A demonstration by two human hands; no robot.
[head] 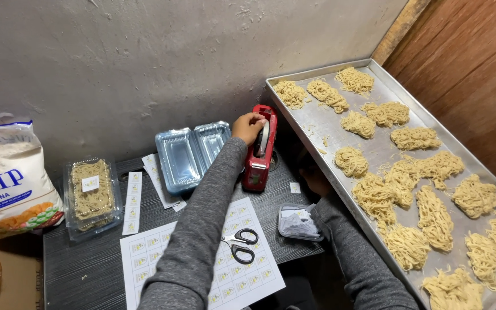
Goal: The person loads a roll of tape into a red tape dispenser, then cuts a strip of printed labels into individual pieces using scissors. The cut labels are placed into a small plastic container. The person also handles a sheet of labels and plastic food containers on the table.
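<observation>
My left hand (pixel 248 127) reaches across the dark table (pixel 81 270) and grips the top of a red tape dispenser (pixel 258 163) at its tape roll, close to the wall. My right hand (pixel 316 179) lies in shadow beside the dispenser, at the near edge of a metal tray (pixel 322 123); its fingers are too dark to read. An empty clear clamshell box (pixel 188 154) stands open just left of the dispenser. Black-handled scissors (pixel 240 244) lie on a sheet of small square stickers (pixel 248 281) under my left forearm.
The tray holds several nests of dry yellow noodles (pixel 414 201). A closed clear box of noodles (pixel 92 194) with a label stands at left, beside a flour bag (pixel 7 178). Sticker strips (pixel 132 202) and a small tub of sachets (pixel 298 223) lie on the table.
</observation>
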